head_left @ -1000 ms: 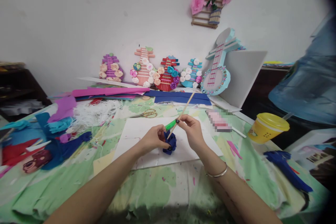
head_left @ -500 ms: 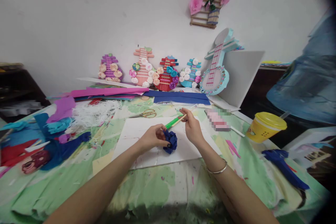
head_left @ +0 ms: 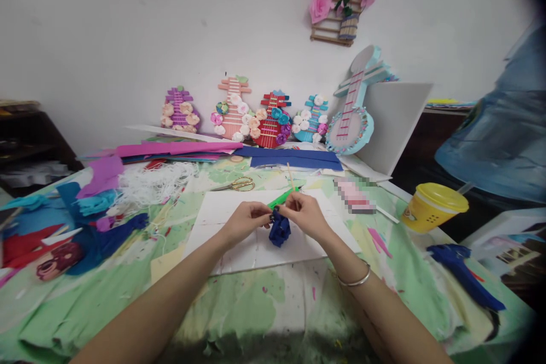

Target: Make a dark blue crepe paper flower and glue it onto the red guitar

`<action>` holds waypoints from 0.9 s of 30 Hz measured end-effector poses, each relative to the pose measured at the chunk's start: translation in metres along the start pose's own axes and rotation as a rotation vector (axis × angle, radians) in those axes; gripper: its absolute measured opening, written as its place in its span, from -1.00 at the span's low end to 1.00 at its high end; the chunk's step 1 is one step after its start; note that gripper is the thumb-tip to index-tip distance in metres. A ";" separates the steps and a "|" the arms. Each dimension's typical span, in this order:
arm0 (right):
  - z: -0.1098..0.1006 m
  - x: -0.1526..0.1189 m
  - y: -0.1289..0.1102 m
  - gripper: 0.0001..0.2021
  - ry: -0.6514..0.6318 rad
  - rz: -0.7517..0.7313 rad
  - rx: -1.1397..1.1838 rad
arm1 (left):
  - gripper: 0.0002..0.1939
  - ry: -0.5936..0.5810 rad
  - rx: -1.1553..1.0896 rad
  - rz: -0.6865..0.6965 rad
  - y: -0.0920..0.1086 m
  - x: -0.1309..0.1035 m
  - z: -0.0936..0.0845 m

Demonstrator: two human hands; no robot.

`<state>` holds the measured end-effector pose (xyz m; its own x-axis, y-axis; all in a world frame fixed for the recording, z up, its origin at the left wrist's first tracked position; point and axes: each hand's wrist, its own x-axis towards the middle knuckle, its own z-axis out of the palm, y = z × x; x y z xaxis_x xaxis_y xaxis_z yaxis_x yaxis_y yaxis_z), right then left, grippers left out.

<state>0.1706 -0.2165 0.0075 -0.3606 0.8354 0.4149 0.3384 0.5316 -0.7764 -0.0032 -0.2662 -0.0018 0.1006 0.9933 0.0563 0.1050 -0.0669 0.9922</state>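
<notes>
A dark blue crumpled paper flower (head_left: 280, 230) hangs between both hands above a white board (head_left: 239, 250). My left hand (head_left: 248, 220) pinches its upper left edge. The fingers of my right hand (head_left: 303, 214) are closed at the flower's upper right, and a thin wooden stick (head_left: 290, 176) rises from that hand. Just behind the hands lies a green marker or knife (head_left: 279, 198), partly covered by the right fingers. Gold-handled scissors (head_left: 242, 183) rest beyond the board's back edge.
Decorated paper instruments (head_left: 271, 119) lean along the wall. Blue paper strips (head_left: 294, 159) lie before them. White string (head_left: 149, 185) and coloured paper scraps are at left. On the right are a yellow lidded cup (head_left: 435, 207), a blue glue gun (head_left: 464, 276) and a blurred-out pink item (head_left: 355, 195).
My right hand has moved down and left to the flower, and the stick has turned from slanted to nearly upright. The flower has tilted and my left fingers have shifted to its upper edge.
</notes>
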 end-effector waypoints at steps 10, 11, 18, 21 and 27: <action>0.009 -0.004 -0.003 -0.93 -0.133 -0.052 -0.157 | -0.78 0.112 -0.022 0.054 0.005 -0.001 0.000; 0.008 -0.004 -0.003 -0.93 -0.126 -0.043 -0.155 | -0.79 0.146 -0.008 0.069 0.005 -0.001 0.000; 0.008 -0.004 -0.003 -0.91 -0.042 -0.026 -0.195 | -0.81 0.350 0.065 0.160 -0.001 0.003 -0.005; 0.007 -0.004 -0.002 -0.91 -0.036 -0.080 -0.230 | -0.81 0.352 0.073 0.176 -0.002 0.003 -0.004; 0.007 -0.003 0.000 -0.90 -0.021 -0.117 -0.236 | -0.78 0.387 0.085 0.150 0.001 0.000 -0.004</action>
<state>0.1655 -0.2203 0.0026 -0.4264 0.7644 0.4835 0.4860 0.6445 -0.5903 -0.0065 -0.2661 -0.0002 -0.2566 0.9329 0.2527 0.2007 -0.2043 0.9581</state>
